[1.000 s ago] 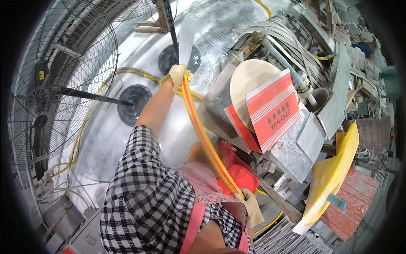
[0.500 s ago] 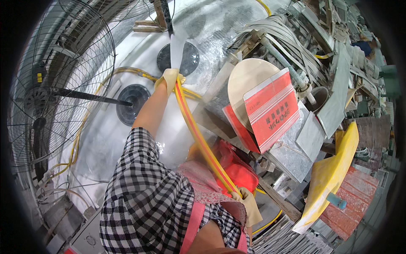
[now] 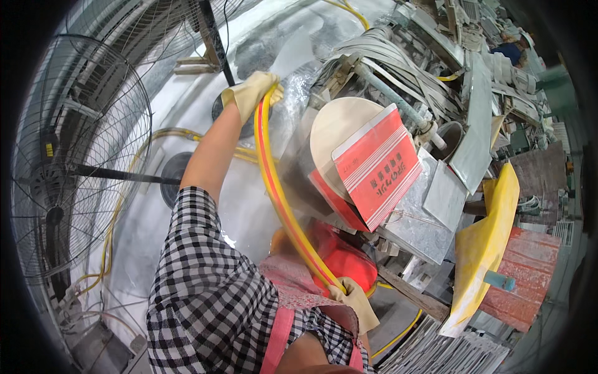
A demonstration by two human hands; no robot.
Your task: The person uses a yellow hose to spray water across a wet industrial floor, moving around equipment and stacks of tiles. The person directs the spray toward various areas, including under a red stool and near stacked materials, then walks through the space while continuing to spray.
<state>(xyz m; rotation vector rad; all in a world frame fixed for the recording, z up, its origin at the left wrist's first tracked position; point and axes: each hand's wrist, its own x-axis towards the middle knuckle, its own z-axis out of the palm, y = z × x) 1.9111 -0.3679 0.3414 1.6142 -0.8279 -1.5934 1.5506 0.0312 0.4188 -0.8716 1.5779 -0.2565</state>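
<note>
A yellow hose with a red stripe runs in a curve between my two hands. My left hand, in a cream rubber glove, is stretched forward and closed around the hose's far end. From that end a pale fan of water spreads over the wet floor. Close to my body, my right hand grips the lower part of the hose, also in a cream glove. Red plastic lies just beyond it, partly behind the hose. Where the hose continues past my right hand is hidden.
Wire-caged fans stand at left, their black round bases on the wet floor. A red-and-white carton leans by a cream disc at right. Beyond are stacked slabs, a yellow sheet and more yellow hose.
My left hand has moved forward with the hose end, and the water fan now points more to the right. My right hand keeps its grip. The whole view has shifted slightly.
</note>
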